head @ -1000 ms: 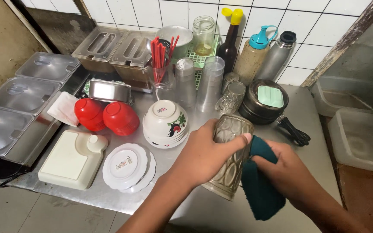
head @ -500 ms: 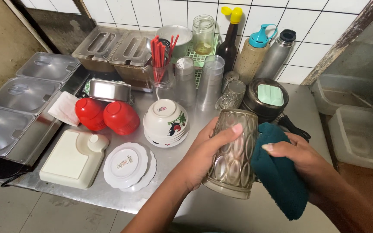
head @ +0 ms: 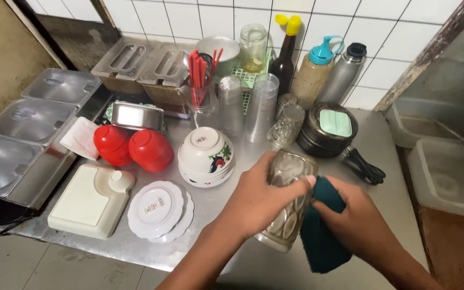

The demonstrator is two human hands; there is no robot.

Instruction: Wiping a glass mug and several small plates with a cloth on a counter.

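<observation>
A steel tabletop (head: 382,161) stands against a wall (head: 382,21) of white square tiles with dark grout, lit evenly with soft shadows. To its left runs a row of steel lidded pans (head: 28,118) before a bare tan wall (head: 1,59), and below lies a grey tiled floor (head: 38,268). At the right, pale plastic tubs (head: 447,172) sit beside a worn wooden post (head: 430,53).
</observation>
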